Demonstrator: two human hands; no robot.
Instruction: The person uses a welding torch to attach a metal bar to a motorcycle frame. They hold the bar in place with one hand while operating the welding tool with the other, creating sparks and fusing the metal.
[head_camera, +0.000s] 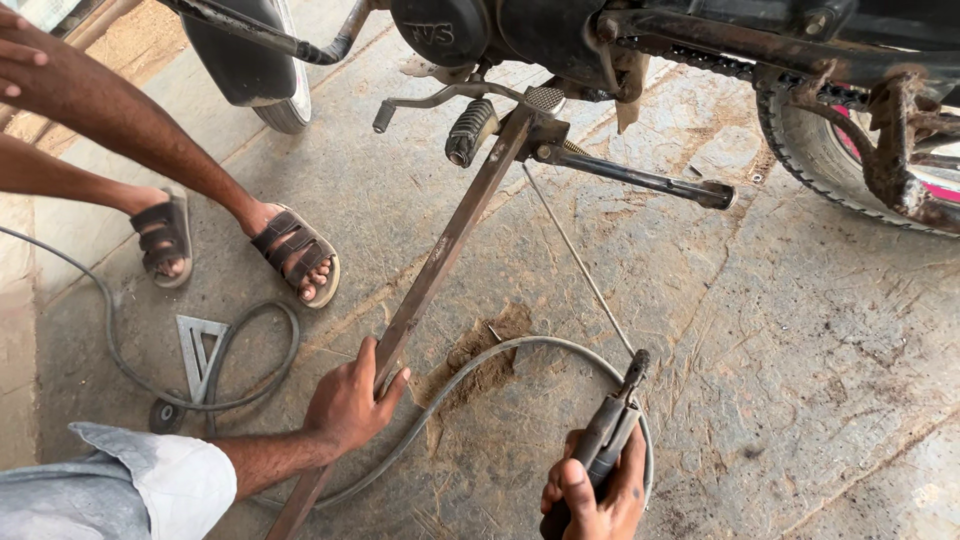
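Clearly the left hand (350, 405) has its grip closed round the long steel bar (440, 262), steadying it against the motorcycle's footrest bracket (530, 125); the right hand (595, 495) clasps the electrode holder (610, 430), its welding rod (578, 265) reaching up toward that joint.

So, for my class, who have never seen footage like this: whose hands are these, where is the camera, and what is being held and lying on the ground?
The one picture comes from a camera worn on a person's head, looking down at their own bare hands. The left hand grips a long rusty metal bar that slants up to the underside of a motorcycle. The right hand holds a welding electrode holder with a thin rod pointing toward that joint. On the concrete floor lie a grey cable and a small metal triangle. The sandalled feet at left belong to another person.
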